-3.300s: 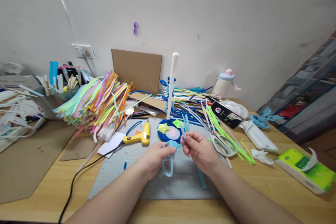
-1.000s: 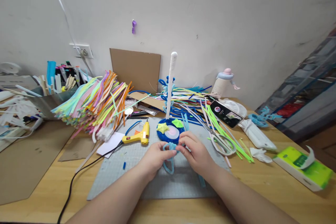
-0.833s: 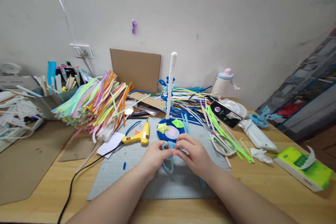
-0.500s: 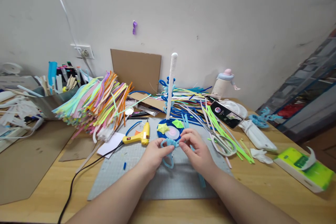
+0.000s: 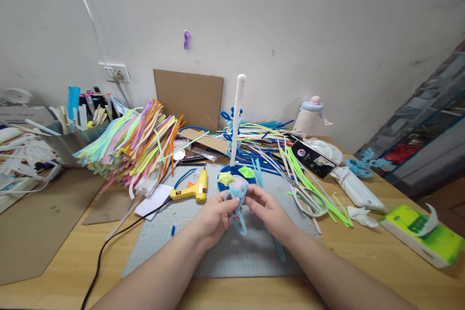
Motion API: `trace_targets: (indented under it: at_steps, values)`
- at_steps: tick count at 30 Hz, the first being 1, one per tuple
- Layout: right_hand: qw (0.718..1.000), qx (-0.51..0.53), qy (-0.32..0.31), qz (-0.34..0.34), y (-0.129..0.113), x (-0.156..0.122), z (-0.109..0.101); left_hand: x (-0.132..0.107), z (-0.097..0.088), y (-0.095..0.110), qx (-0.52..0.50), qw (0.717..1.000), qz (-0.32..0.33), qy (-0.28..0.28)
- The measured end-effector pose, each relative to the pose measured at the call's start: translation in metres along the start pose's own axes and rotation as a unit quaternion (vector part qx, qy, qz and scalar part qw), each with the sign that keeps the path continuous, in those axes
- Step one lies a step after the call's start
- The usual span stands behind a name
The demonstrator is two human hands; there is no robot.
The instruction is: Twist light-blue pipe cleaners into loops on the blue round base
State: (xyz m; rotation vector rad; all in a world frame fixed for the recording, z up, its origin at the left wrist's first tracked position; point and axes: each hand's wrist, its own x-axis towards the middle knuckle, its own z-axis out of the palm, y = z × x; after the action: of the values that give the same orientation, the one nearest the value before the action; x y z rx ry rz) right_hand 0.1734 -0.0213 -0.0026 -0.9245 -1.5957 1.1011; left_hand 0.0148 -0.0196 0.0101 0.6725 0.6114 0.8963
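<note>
Looped light-blue pipe cleaners (image 5: 239,223) are pinched between the thumb and fingers of my left hand (image 5: 218,213). My right hand (image 5: 267,208) has its thumb and fingers closed at the right side of the same loops. Just behind them is a round dark-blue base (image 5: 220,185) with a yellow star (image 5: 225,178), a green star (image 5: 247,171) and a pale pink centre. A white wrapped rod (image 5: 238,116) rises upright behind the base, with blue curls beside it. More light-blue pipe cleaners (image 5: 279,250) lie partly under my right hand.
A yellow glue gun (image 5: 192,191) lies on the grey cutting mat (image 5: 156,252), its black cord running left. Scissors (image 5: 308,199), green pipe cleaners (image 5: 339,213) and a phone (image 5: 314,157) are on the right. A large pipe-cleaner bundle (image 5: 134,150) stands left.
The light-blue loops have turned more upright, their top now overlapping the base's pink centre. My right hand has shifted slightly left and in against them; my left hand keeps its pinch.
</note>
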Motion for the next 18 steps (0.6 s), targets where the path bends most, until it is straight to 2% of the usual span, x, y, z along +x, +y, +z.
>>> trace_targets:
  at_steps: [2,7,13,18]
  values:
    - [0.999,-0.02,-0.024,-0.016,0.001,0.001,0.0,-0.001,0.0,0.0,-0.005,1.0,-0.005,-0.007]
    - [0.99,-0.117,0.008,-0.083,-0.004,-0.003,-0.001,-0.001,-0.001,-0.002,-0.009,1.0,-0.02,-0.012]
    - [0.98,-0.173,-0.03,-0.098,-0.013,-0.004,-0.001,-0.003,0.0,0.0,-0.011,0.999,-0.029,-0.034]
    - [0.941,-0.294,-0.046,-0.162,-0.018,-0.005,-0.006,-0.003,0.001,-0.001,0.018,1.0,-0.014,-0.01]
